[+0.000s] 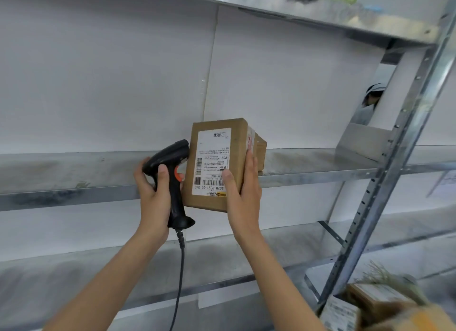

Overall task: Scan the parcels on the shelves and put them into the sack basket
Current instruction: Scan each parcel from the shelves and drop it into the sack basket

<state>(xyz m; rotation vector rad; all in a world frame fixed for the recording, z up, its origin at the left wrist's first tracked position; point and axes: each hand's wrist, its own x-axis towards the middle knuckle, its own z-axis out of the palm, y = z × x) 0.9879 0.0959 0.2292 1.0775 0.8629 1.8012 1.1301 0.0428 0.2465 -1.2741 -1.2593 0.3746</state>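
A brown cardboard parcel [240,143] with a white shipping label [212,161] is held upright in front of the middle metal shelf [74,170]. My right hand [243,195] grips its right side, thumb on the label's barcode. My left hand [154,192] holds a black barcode scanner [170,168] with an orange trigger, its head against the parcel's left edge. The scanner cable [181,269] hangs down between my forearms. The sack basket [385,303] with several parcels shows at the bottom right, blurred.
A steel upright post [385,177] runs diagonally on the right. Another shelf [296,10] lies above and one [74,274] below. A person in a white cap [372,96] is visible through a gap behind the rack.
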